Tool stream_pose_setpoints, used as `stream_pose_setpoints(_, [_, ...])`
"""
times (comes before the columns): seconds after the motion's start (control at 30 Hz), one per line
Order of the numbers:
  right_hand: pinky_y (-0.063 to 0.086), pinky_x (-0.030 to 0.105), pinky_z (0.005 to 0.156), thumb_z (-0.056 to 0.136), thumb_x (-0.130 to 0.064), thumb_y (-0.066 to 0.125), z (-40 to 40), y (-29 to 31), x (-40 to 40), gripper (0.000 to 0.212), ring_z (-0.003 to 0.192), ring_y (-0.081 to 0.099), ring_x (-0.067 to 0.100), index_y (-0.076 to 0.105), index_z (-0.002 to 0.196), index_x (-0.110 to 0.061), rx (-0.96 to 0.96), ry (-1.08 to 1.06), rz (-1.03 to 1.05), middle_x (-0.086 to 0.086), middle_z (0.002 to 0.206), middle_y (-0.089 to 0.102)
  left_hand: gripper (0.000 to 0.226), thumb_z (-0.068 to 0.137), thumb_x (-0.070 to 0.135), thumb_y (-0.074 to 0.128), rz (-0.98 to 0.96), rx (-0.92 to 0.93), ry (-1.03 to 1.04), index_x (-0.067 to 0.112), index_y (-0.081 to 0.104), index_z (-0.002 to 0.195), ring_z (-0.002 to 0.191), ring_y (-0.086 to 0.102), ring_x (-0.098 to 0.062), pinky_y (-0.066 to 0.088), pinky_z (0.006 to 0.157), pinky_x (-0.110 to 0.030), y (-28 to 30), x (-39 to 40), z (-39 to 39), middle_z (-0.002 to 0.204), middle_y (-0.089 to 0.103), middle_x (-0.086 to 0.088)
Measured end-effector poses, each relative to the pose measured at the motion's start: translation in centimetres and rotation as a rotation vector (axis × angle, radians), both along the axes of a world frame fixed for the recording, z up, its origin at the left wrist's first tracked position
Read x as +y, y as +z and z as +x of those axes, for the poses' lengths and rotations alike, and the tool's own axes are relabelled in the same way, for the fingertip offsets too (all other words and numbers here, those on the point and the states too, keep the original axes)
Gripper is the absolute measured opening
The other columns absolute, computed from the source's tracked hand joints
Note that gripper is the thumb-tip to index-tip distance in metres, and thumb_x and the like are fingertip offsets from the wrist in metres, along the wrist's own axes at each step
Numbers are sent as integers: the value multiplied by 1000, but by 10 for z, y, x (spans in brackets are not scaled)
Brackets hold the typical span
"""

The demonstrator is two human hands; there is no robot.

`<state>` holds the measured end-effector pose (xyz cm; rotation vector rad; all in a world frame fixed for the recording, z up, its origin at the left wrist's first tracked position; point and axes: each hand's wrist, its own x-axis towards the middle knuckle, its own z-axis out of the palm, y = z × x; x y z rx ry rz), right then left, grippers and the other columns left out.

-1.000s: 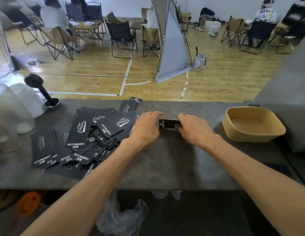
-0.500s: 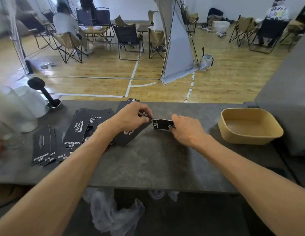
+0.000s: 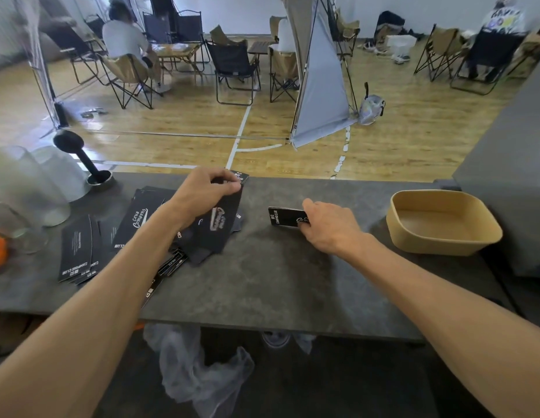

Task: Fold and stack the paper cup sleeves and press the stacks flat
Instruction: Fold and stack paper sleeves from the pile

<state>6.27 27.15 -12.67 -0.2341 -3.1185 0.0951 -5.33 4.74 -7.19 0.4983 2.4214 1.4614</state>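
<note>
Two bare forearms reach from the near edge over the dark grey counter (image 3: 262,285). The right hand (image 3: 329,227) lies low on the counter, and its fingers press on the right end of a small folded stack (image 3: 282,217) of black sleeves. This stack lies flat, its long axis runs left to right, and its free end points to the left. Whether the thumb goes under the stack cannot be told.

To the left, the left hand (image 3: 203,191) is closed in a pinch on the top edge of one black sleeve (image 3: 217,227). This sleeve hangs down from the fingers, with its long axis running from far to near and a little to the left. Its printed face is turned to the camera and its lower end reaches the loose pile (image 3: 130,227) of unfolded sleeves. The pile is spread flat on the left part of the counter, and most pieces there point from near to far.

At the right side stands a tan bowl (image 3: 443,245), well apart from the stack. Farther left stand cloudy plastic containers (image 3: 30,188) and a black handle tool (image 3: 81,155).
</note>
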Motion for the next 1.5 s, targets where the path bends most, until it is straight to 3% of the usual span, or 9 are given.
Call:
stream_pose_setpoints(0.13, [38,39,71,101,-46,29,-1,5,0,30,88,57,28,43,101,-19,-18,-12,-59,5,107,64,20,96,2,56,346,-64,97,18,66,90,68,61,-2,48,62,-15,-10,17,17,80,67,4])
stream_pose_setpoints(0.27, [38,41,72,97,-68,12,2,6,0,54,89,57,26,43,96,-23,-23,1,-82,2,101,64,34,94,-7,51,389,-8,274,23,65,89,84,62,-7,47,67,-13,-41,33,30,92,69,2])
stream_pose_setpoints(0.43, [39,40,71,83,-87,15,3,7,1,70,91,60,25,45,93,-24,-37,2,-67,-2,97,63,33,93,-8,51,561,-31,437,23,63,93,89,64,-8,53,87,-30,-58,56,42,99,70,0])
stream_pose_setpoints(0.6, [39,40,70,81,-87,7,4,10,2,72,84,58,24,43,89,-26,-32,23,-87,-4,93,63,33,91,-10,52,663,-1,507,22,63,90,84,65,-1,52,83,-19,-43,72,38,93,70,3])
stream_pose_setpoints(0.8, [39,36,67,88,-73,44,1,9,2,47,89,62,23,43,96,-26,-41,34,-18,-4,101,66,29,93,0,53,278,202,358,23,57,110,94,64,-11,50,89,-31,-67,66,58,96,67,7])
stream_pose_setpoints(1.0, [40,37,69,92,-58,52,4,10,2,36,95,63,25,40,98,-25,-35,56,-42,-3,103,66,59,95,10,51,-203,441,140,30,30,147,101,57,-30,46,86,-43,-90,54,83,125,56,-3])
stream_pose_setpoints(1.23, [49,41,70,99,-21,48,3,20,-5,10,94,62,26,44,109,-22,58,139,-34,0,103,62,62,93,5,50,-244,543,65,26,31,148,95,61,-33,48,67,-41,-85,67,93,143,33,-5])
stream_pose_setpoints(1.4, [41,38,70,102,-31,42,6,4,-1,20,103,59,28,42,120,-23,23,90,20,4,110,60,68,87,-4,48,-290,526,60,16,30,149,119,53,-35,50,82,-41,-97,70,99,162,2,-12])
stream_pose_setpoints(1.5, [35,36,66,103,-33,42,6,-3,-6,28,104,58,28,40,129,-25,77,25,116,5,111,59,72,83,-9,45,-246,540,29,6,28,151,142,32,-29,47,98,-34,-97,71,98,163,-10,-10])
